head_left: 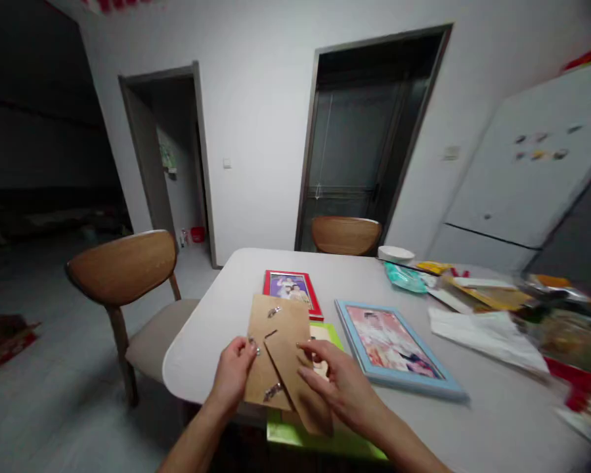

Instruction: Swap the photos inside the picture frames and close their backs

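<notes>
A brown picture-frame backing board [262, 328] is tilted up in front of me, with a brown stand flap [295, 374] and small metal clips on it. My left hand [234, 371] pinches its left edge beside a metal clip [274, 313] further up the board. My right hand [339, 378] is at the board's right side, thumb and forefinger apart against the flap. Below and behind the board lies a lime-green frame [295, 430], mostly covered. Just beyond is a red photo frame [316, 299], its lower left hidden by the board.
A light-blue photo frame [354, 335] lies to the right on the white table [217, 322]. Further right are a white paper sheet [487, 338], a teal packet [404, 278], a white bowl [395, 254] and assorted bags. Wooden chairs [128, 266] stand left and behind the table.
</notes>
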`<move>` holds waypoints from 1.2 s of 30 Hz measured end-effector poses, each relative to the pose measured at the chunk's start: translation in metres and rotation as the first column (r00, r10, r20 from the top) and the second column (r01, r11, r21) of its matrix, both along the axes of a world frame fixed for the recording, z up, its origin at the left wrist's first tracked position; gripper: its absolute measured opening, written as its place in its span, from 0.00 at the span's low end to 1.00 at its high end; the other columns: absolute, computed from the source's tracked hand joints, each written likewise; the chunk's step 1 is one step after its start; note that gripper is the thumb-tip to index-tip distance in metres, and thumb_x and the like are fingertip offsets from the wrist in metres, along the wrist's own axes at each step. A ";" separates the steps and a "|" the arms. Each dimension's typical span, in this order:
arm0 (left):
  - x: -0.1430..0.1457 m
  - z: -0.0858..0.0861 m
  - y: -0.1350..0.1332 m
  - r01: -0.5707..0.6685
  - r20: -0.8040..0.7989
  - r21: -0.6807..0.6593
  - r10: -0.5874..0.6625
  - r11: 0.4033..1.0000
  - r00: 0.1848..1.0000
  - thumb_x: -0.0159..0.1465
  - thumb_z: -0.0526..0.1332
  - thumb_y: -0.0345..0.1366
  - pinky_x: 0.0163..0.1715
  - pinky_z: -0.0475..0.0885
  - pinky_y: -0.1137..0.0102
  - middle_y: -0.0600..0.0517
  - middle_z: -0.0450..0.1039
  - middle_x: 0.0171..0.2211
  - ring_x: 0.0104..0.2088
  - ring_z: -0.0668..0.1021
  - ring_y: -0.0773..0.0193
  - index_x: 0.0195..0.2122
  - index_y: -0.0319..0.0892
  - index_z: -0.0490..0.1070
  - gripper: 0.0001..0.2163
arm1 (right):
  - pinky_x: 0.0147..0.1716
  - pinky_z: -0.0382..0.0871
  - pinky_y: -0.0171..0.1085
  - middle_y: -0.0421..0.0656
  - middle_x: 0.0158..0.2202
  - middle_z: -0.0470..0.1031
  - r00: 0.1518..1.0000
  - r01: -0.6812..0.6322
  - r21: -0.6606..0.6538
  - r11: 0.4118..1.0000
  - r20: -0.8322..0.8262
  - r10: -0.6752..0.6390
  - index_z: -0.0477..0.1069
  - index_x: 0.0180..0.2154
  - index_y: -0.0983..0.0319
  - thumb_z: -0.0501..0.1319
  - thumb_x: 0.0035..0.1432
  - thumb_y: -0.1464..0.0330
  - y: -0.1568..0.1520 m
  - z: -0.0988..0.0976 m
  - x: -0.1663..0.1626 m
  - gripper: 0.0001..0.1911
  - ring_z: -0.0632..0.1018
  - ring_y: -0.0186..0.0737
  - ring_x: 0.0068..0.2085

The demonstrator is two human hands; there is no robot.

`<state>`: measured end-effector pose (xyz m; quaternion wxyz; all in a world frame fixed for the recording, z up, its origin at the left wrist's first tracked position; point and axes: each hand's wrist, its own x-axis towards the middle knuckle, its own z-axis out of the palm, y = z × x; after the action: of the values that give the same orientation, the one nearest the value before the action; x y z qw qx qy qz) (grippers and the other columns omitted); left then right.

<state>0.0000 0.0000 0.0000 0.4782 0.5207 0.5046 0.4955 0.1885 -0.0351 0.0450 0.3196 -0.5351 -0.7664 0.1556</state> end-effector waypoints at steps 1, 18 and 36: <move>-0.014 0.000 0.000 -0.012 -0.005 -0.010 0.012 1.000 1.000 0.51 0.54 0.46 0.23 0.66 0.75 0.57 0.68 0.21 0.23 0.72 0.67 0.24 0.42 0.61 0.12 | 0.38 0.63 0.37 0.46 0.40 0.70 0.998 0.058 -0.031 0.998 0.031 -0.057 0.65 0.43 0.62 0.51 0.51 0.61 0.003 -0.006 0.009 0.18 0.71 0.39 0.38; -0.071 -0.019 0.006 -0.159 -0.544 0.173 0.229 0.972 0.807 0.47 0.57 0.30 0.50 0.55 0.63 0.46 0.66 0.44 0.48 0.66 0.56 0.48 0.37 0.60 0.24 | 0.43 0.59 0.40 0.57 0.45 0.66 0.877 0.407 -0.107 0.907 0.322 -0.356 0.56 0.51 0.74 0.50 0.46 0.72 0.020 -0.062 0.057 0.28 0.68 0.48 0.46; 0.066 0.033 -0.053 0.453 -0.577 0.568 -0.060 0.687 0.814 0.46 0.52 0.23 0.50 0.60 0.63 0.43 0.61 0.50 0.50 0.64 0.58 0.53 0.35 0.54 0.29 | 0.22 0.64 0.32 0.39 0.31 0.72 0.650 -0.018 -0.508 0.861 -0.661 -0.376 0.46 0.55 0.60 0.56 0.42 0.66 0.000 0.018 0.030 0.38 0.70 0.32 0.21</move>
<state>0.0656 -0.0533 0.0329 0.1662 0.8394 0.3133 0.4119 0.2184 -0.0347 0.0629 0.4766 -0.5610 -0.4486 0.5068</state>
